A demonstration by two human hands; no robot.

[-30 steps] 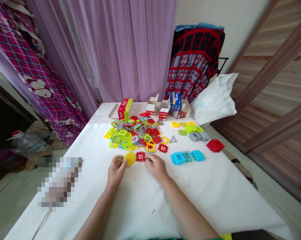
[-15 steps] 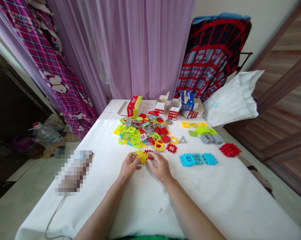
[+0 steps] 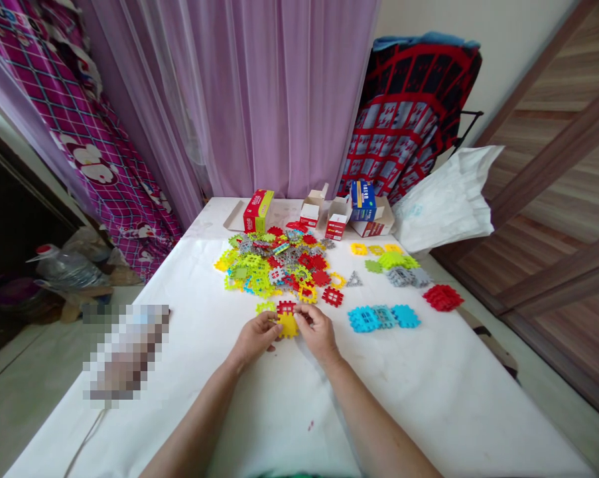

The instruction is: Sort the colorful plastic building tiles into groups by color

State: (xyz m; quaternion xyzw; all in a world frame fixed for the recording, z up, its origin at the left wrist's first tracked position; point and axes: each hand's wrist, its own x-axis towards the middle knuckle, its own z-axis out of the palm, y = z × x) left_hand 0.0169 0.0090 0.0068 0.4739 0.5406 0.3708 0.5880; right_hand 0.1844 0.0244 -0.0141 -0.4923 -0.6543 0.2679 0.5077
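Between my hands is a yellow interlocking tile (image 3: 288,326) with toothed edges. My left hand (image 3: 255,338) pinches its left side, and my right hand (image 3: 319,330) closes on its upper right edge. Right behind it shows a red window tile (image 3: 286,307); whether the two are joined I cannot tell. A lime green tile (image 3: 266,307) lies just beyond my left fingers. Farther back is a mixed pile of tiles (image 3: 259,272) in green, red, grey and yellow. Another red window tile (image 3: 333,297) and a grey triangle piece (image 3: 353,279) lie to its right.
Blue tiles (image 3: 363,320), red tiles (image 3: 443,298), grey tiles (image 3: 401,277), green tiles (image 3: 393,260) and yellow frames (image 3: 359,249) are grouped at right. Small boxes (image 3: 335,228) and a white bag (image 3: 443,202) stand at the back. A blurred object (image 3: 130,352) with a cord lies left.
The yellow tile has turned and come slightly nearer, showing squarer now. The red tile and lime tile behind it show more fully. The whole view has shifted a little.
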